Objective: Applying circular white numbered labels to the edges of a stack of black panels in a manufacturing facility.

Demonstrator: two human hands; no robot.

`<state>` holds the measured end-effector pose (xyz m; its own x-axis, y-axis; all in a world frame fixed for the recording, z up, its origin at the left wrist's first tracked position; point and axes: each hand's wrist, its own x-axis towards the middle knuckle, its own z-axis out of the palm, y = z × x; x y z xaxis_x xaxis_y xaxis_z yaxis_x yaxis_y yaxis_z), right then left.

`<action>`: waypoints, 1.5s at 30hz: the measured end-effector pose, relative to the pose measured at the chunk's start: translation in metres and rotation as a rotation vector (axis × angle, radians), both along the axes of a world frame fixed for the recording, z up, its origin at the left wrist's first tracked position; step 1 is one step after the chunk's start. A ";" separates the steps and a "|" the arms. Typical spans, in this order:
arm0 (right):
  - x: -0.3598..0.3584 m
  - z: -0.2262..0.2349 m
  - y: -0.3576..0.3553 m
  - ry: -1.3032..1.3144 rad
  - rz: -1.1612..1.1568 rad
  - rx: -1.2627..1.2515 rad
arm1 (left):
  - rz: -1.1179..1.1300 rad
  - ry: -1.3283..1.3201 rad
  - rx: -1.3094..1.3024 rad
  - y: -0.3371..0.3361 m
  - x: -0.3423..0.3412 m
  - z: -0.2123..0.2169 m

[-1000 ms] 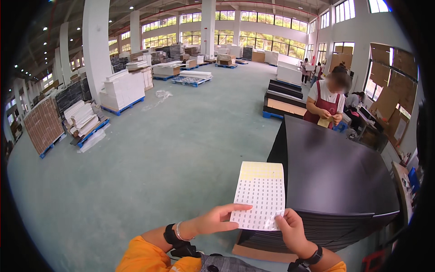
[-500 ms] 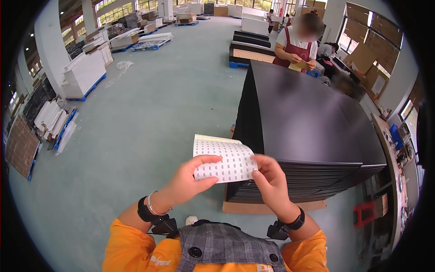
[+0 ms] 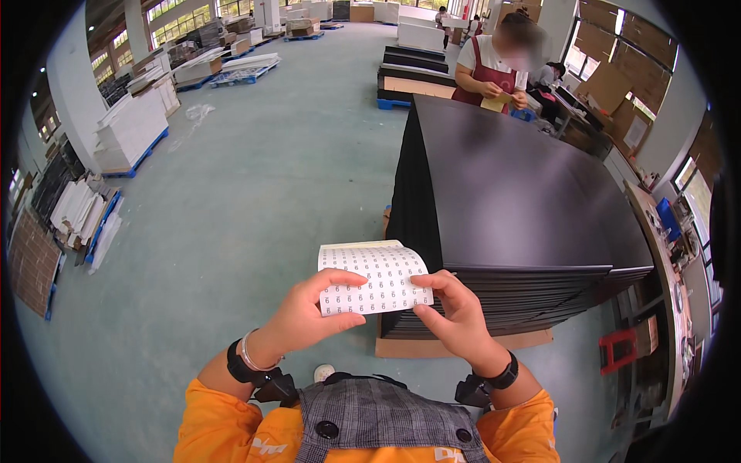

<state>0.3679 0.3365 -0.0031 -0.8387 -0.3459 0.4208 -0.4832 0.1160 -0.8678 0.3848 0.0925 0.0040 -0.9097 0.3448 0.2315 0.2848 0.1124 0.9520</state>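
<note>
Between my hands is a white sticker sheet (image 3: 377,289) printed with rows of small dark marks, its far part curling back. My left hand (image 3: 312,307) grips the sheet's left side, thumb and index finger lying over its face. My right hand (image 3: 455,312) has its thumb and index finger at the right edge, pinching the sheet near the lower right corner. The sheet is held in the air, just left of a tall stack of black panels (image 3: 525,193).
The black stack stands on a brown base (image 3: 463,344). Behind it a person in a red apron (image 3: 490,77) holds a yellowish paper (image 3: 496,101). A red stool (image 3: 617,351) and a long workbench (image 3: 656,231) are at right. White stacked boards (image 3: 133,131) sit on pallets at left.
My right index finger has moved from behind the sheet's right edge onto its face. The sheet has shifted slightly left and down in view. The person behind the stack still handles the yellowish paper.
</note>
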 end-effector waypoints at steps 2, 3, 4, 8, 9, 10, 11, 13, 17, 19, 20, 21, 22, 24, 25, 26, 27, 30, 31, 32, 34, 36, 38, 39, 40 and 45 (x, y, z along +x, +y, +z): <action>0.000 0.001 0.001 0.009 -0.002 0.023 | 0.004 -0.002 -0.012 0.000 -0.001 -0.001; 0.001 0.001 0.001 0.020 -0.014 0.043 | 0.015 -0.005 0.022 0.000 -0.002 -0.004; 0.001 0.001 0.001 0.032 -0.026 0.064 | 0.026 -0.009 0.056 0.000 -0.002 -0.006; 0.003 0.001 0.000 0.075 -0.081 0.096 | 0.069 0.069 -0.036 0.002 -0.002 -0.005; 0.006 0.005 0.000 0.070 -0.109 0.152 | 0.083 0.082 -0.031 0.002 -0.002 -0.006; 0.007 0.006 0.001 0.064 -0.136 0.207 | 0.098 0.094 -0.027 0.003 -0.002 -0.007; 0.007 0.005 0.001 0.061 -0.137 0.206 | 0.096 0.091 -0.028 0.004 -0.003 -0.007; 0.006 0.002 0.001 0.206 -0.203 0.194 | 0.102 0.091 -0.012 0.006 -0.004 -0.007; 0.005 -0.006 0.004 0.281 -0.234 0.169 | 0.120 0.073 -0.027 0.009 -0.005 -0.007; 0.005 -0.007 0.004 0.311 -0.242 0.204 | 0.136 0.082 -0.051 0.009 -0.006 -0.008; 0.005 -0.006 0.004 0.308 -0.242 0.203 | 0.136 0.079 -0.052 0.009 -0.007 -0.007; 0.006 -0.003 0.004 0.335 -0.264 0.220 | 0.140 0.099 -0.071 0.010 -0.007 -0.006; 0.006 -0.002 0.004 0.361 -0.286 0.237 | 0.145 0.120 -0.090 0.011 -0.007 -0.005; 0.006 -0.007 0.001 0.321 -0.290 0.164 | 0.150 0.123 -0.132 0.013 -0.008 -0.003; 0.006 -0.010 0.000 0.284 -0.293 0.089 | 0.157 0.129 -0.175 0.014 -0.009 -0.002; 0.006 -0.013 0.002 0.282 -0.295 0.090 | 0.155 0.128 -0.174 0.014 -0.009 0.000; 0.005 -0.015 0.004 0.258 -0.319 0.139 | 0.277 0.251 -0.321 0.013 -0.010 0.001; 0.006 -0.016 0.005 0.234 -0.323 0.211 | 0.347 0.443 -0.490 0.016 -0.012 0.011; 0.007 -0.016 0.004 0.235 -0.301 0.234 | 0.295 0.513 -0.514 0.019 -0.011 0.014; 0.007 -0.017 0.003 0.232 -0.298 0.235 | 0.200 0.520 -0.455 0.022 -0.013 0.007; 0.008 -0.017 0.000 0.304 -0.253 0.232 | 0.130 0.503 -0.515 0.028 -0.013 0.001; 0.009 -0.017 0.000 0.296 -0.247 0.227 | 0.039 0.404 -0.523 0.032 -0.014 -0.006; 0.009 -0.018 0.000 0.288 -0.246 0.223 | 0.039 0.372 -0.529 0.034 -0.013 -0.006; 0.009 -0.020 0.000 0.259 -0.235 0.213 | 0.038 0.343 -0.533 0.034 -0.013 -0.007; 0.010 -0.021 0.000 0.230 -0.225 0.203 | 0.036 0.341 -0.534 0.035 -0.013 -0.008; 0.015 -0.015 -0.006 0.130 -0.176 0.207 | 0.029 0.321 -0.501 0.038 -0.009 -0.009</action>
